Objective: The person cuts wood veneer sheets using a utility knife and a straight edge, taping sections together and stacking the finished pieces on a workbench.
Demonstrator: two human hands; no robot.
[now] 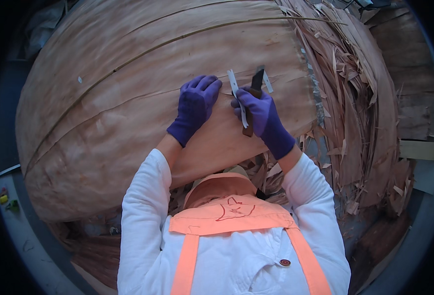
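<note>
A large pale brown sheet of thin wood veneer covers most of the work surface, with lengthwise cracks in it. My left hand, in a purple glove, lies on the veneer with slightly bent fingers, holding nothing. My gloved right hand grips a knife with a dark wide blade and brown handle, held upright in the picture. A white strip runs under or between my right fingers; whether I hold it too, I cannot tell. A second short white strip lies beside the blade.
A long thin cane lies across the veneer. Torn veneer strips are heaped along the right and beneath the near edge. A darker sheet is at far right. Small yellow and green objects sit at lower left.
</note>
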